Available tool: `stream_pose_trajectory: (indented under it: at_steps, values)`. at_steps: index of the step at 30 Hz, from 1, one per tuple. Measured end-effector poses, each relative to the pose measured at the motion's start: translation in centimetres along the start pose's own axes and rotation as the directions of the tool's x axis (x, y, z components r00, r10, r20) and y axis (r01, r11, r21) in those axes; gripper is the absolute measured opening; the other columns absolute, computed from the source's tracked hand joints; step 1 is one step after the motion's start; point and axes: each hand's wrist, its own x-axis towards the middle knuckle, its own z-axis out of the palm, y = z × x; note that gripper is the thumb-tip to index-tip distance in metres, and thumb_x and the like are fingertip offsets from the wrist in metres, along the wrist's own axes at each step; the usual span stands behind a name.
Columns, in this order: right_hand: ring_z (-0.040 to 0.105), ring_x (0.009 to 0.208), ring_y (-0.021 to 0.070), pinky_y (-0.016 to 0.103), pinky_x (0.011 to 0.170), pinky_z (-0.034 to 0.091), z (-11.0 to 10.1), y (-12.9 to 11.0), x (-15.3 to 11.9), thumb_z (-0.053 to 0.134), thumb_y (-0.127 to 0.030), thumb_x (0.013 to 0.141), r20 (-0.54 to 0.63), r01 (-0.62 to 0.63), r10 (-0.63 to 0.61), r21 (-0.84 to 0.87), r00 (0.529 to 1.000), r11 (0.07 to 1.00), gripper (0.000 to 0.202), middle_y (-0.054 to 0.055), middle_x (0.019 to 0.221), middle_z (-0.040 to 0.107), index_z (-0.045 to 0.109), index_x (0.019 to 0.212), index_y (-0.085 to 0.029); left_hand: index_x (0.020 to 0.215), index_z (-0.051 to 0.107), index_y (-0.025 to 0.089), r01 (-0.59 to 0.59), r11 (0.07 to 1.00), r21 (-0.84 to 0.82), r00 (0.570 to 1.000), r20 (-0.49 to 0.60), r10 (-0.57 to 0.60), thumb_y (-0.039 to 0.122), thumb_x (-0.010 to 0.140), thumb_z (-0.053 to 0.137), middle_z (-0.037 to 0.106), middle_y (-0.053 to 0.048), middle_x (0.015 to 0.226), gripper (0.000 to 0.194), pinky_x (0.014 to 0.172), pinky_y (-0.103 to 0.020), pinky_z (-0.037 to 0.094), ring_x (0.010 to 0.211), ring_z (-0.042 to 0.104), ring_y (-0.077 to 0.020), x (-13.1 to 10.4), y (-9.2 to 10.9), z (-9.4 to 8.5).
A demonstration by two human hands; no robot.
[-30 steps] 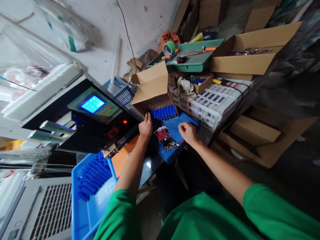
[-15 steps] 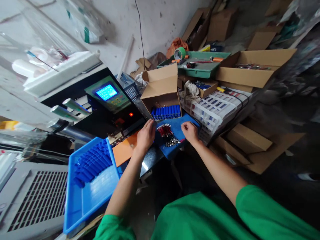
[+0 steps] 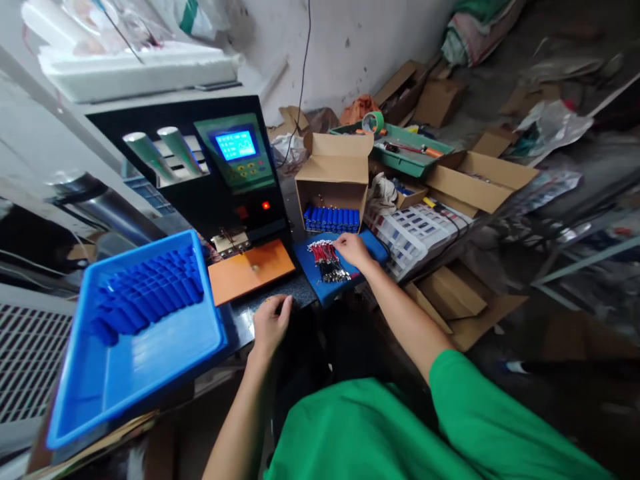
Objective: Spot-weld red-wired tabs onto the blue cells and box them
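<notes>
My right hand (image 3: 353, 250) reaches over the blue mat with its fingertips pinched at the end of a bundle of red and black wires (image 3: 324, 255). A wire seems to be between the fingertips, though it is tiny. The bundle lies fanned out, with white tips at the top and silvery ends below. My left hand (image 3: 271, 323) is by the table's front edge, below the orange board (image 3: 253, 270). Its fingers are curled in, the thumb sticks up, and nothing shows in it. Behind the mat, an open cardboard box (image 3: 333, 170) holds rows of blue cylindrical cells (image 3: 333, 219).
At left, a blue tray (image 3: 165, 363) contains many blue cells. A black machine (image 3: 200, 200) with a lit screen stands behind the orange board. To the right are a white plastic basket (image 3: 407, 230), a green tray (image 3: 405, 160) and open cardboard boxes (image 3: 480, 177).
My left hand has drawn back from beside the cell box to the table's front edge. My right hand has moved left onto the wire bundle. The camera view has turned left.
</notes>
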Motion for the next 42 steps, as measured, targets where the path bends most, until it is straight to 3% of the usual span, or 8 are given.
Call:
stream_pose_trajectory:
  at_steps: [5, 9, 12, 15, 22, 30, 37, 42]
  values:
    - [0.067, 0.071, 0.0209, 0.027, 0.065, 0.044, 1.3, -3.2, 0.5, 0.068, -0.037, 0.085, 0.135, 0.06, -0.036, -0.182, 0.99, 0.981, 0.025, 0.009, 0.065, 0.07, 0.068, 0.067, -0.019, 0.084, 0.071, 0.023, 0.01, 1.0, -0.023, 1.0, 0.011, -0.009, 0.047, 0.094, 0.054, 0.075, -0.004, 0.081, 0.031, 0.071, -0.031, 0.051, 0.074, 0.069, -0.0194, -0.2, 0.0, 0.1]
    - [0.071, 0.09, 0.0285, 0.029, 0.069, 0.046, 2.2, -4.6, 0.0, 0.066, -0.051, 0.086, 0.166, -0.029, 0.093, -0.355, 0.982, 0.934, 0.038, 0.02, 0.09, 0.076, 0.075, 0.086, -0.014, 0.083, 0.07, 0.021, 0.014, 0.999, -0.034, 1.0, 0.003, -0.014, 0.048, 0.094, 0.053, 0.074, -0.004, 0.08, 0.034, 0.073, -0.03, 0.051, 0.075, 0.069, -0.0194, -0.4, -0.2, 0.2]
    - [0.071, 0.096, 0.0295, 0.029, 0.071, 0.045, 2.6, -5.0, -0.2, 0.062, -0.047, 0.09, 0.166, -0.077, 0.154, -0.398, 0.974, 0.914, 0.037, 0.022, 0.099, 0.075, 0.075, 0.093, -0.012, 0.084, 0.071, 0.021, 0.012, 0.999, -0.036, 1.0, 0.009, -0.012, 0.048, 0.095, 0.053, 0.075, -0.004, 0.082, 0.034, 0.075, -0.03, 0.051, 0.077, 0.07, -0.0194, -0.3, -0.4, 0.2]
    - [0.068, 0.081, 0.0233, 0.027, 0.066, 0.04, 2.8, -4.6, -0.1, 0.06, -0.038, 0.092, 0.168, -0.089, 0.158, -0.358, 0.973, 0.929, 0.029, 0.015, 0.083, 0.075, 0.073, 0.081, -0.014, 0.085, 0.071, 0.021, 0.018, 0.999, -0.046, 1.0, 0.006, -0.018, 0.047, 0.096, 0.053, 0.075, -0.004, 0.084, 0.033, 0.074, -0.03, 0.05, 0.077, 0.07, -0.0193, -0.4, -0.5, 0.4]
    - [0.05, 0.061, 0.0139, 0.026, 0.062, 0.032, 2.8, -2.5, 0.2, 0.062, -0.028, 0.083, 0.103, -0.013, 0.022, -0.089, 0.994, 0.996, 0.032, -0.002, 0.053, 0.054, 0.055, 0.053, -0.019, 0.084, 0.071, 0.02, 0.017, 0.998, -0.062, 1.0, -0.013, -0.017, 0.045, 0.096, 0.055, 0.075, -0.004, 0.083, 0.032, 0.073, -0.03, 0.048, 0.077, 0.069, -0.0189, -0.6, -0.7, 0.6]
    - [0.049, 0.057, 0.0138, 0.025, 0.056, 0.037, 2.0, -1.5, 0.5, 0.062, -0.032, 0.073, -0.017, -0.038, 0.046, 0.336, 0.999, 0.941, 0.017, -0.002, 0.056, 0.056, 0.062, 0.063, -0.019, 0.084, 0.071, 0.021, 0.033, 0.998, -0.057, 0.999, -0.011, -0.034, 0.046, 0.096, 0.054, 0.075, -0.003, 0.083, 0.033, 0.073, -0.03, 0.048, 0.076, 0.069, -0.0186, -0.5, -0.7, 0.6]
    - [0.037, 0.046, 0.0068, 0.02, 0.042, 0.026, -0.4, -3.5, 0.8, 0.069, -0.048, 0.074, -0.123, 0.019, 0.1, 0.718, 0.987, 0.696, 0.031, -0.007, 0.057, 0.046, 0.054, 0.072, -0.021, 0.083, 0.072, 0.021, 0.056, 0.989, -0.138, 0.998, -0.011, -0.058, 0.046, 0.093, 0.057, 0.075, -0.003, 0.083, 0.03, 0.071, -0.03, 0.051, 0.076, 0.07, -0.0187, -0.3, -0.7, 0.3]
    - [0.037, 0.046, 0.005, 0.018, 0.039, 0.024, -0.9, -7.1, -1.9, 0.073, -0.05, 0.074, -0.075, 0.045, 0.037, 0.86, 0.997, 0.509, 0.036, -0.007, 0.06, 0.046, 0.052, 0.073, -0.021, 0.097, 0.075, 0.021, 0.125, 0.919, -0.373, 0.975, -0.126, -0.184, 0.046, 0.089, 0.064, 0.078, -0.005, 0.097, 0.028, 0.083, -0.032, 0.056, 0.089, 0.072, -0.0199, 0.3, 1.7, -0.7]
